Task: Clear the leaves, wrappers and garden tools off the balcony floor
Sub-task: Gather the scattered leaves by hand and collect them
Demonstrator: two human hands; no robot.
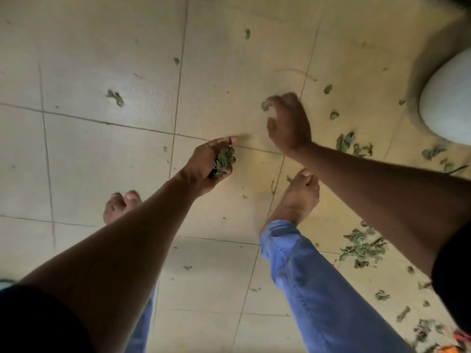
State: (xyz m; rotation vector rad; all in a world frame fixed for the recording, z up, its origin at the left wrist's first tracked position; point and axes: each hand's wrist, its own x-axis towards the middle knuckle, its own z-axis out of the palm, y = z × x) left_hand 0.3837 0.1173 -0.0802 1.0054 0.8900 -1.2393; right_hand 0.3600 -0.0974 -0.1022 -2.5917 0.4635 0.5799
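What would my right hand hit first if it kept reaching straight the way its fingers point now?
Most likely the small green leaf at the fingertips of your right hand, then the tiled floor under it. How high the hand is above the floor is hard to judge.

White object (448, 98) cut off by right edge; identity unclear. Right hand (289, 121) motion-blurred, fingertip contact with leaf (265, 106) undeterminable. Orange item (456, 346) at lower right corner cropped, unidentifiable; left foot (119, 206) partly hidden behind forearm.

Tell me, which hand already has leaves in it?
The left hand: it cups a green bunch of leaves in its palm. The right hand reaches down at one small leaf by its fingertips.
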